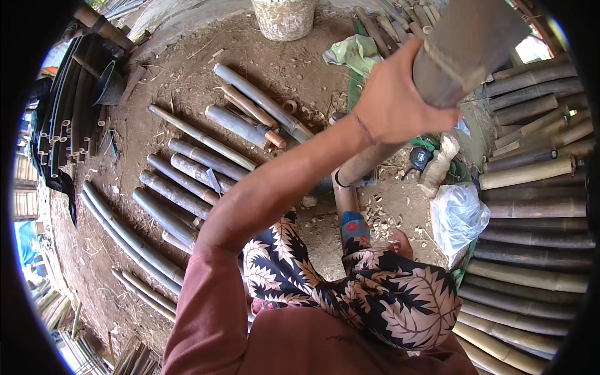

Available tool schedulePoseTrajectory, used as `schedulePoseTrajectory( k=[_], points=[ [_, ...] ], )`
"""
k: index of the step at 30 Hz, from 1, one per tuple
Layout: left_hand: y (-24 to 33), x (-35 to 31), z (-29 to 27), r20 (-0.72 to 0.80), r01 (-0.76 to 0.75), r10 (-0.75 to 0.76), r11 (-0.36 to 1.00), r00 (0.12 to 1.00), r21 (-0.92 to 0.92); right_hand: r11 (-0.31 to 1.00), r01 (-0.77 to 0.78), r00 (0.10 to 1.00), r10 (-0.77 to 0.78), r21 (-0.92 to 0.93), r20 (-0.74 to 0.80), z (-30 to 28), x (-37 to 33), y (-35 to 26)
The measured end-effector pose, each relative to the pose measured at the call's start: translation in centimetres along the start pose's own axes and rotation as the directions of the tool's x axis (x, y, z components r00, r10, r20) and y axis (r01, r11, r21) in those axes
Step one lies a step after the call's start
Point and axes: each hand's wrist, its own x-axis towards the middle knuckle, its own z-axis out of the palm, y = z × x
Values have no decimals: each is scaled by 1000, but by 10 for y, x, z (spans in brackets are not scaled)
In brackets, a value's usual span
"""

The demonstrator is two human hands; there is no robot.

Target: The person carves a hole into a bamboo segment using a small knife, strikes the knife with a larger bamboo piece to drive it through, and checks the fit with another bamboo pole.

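Note:
My left hand [397,103] is raised at the upper right, its fingers wrapped around a thick bamboo pole [478,37]. The pole slants; its near end looms large close to me. Below the hand, its lower length [369,164] runs down toward the ground between my legs, where a dark ring shows around it. Under that end lies a brownish tube-like piece [347,200] beside a blue and red patch [354,226]; I cannot tell what these belong to. A bare foot [400,242] shows partly beside my patterned trousers. My right hand does not show.
Cut bamboo lengths [165,219] lie in rows on the dirt at left; more bamboo [531,237] is stacked at right. A clear plastic bag [459,215], a dark round object [420,157] and green cloth [353,51] lie nearby. A whitish bucket [284,19] stands at the back.

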Motion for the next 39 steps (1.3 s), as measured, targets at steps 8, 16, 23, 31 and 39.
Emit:
schedulePoseTrajectory(
  k=[8,16,23,31,39],
  points=[
    [39,-9,0,-21,1,-1,1000,1000,-12,979,-101,994,108,177,-30,-10,9,-46],
    [-53,51,-84,-107,81,-337,499,935,-863,466,339,933,-54,817,-356,-75,22,-171],
    [-173,-98,-50,4,375,-391,878,920,-297,847,491,743,-286,203,-605,-64,11,-314],
    [-60,-47,-65,465,-62,-106,941,879,332,811,582,792,-583,-62,-182,-30,63,-377],
    [-62,5,-104,370,2,-137,939,919,344,651,-177,777,552,-738,301,19,-55,21]
  ],
)
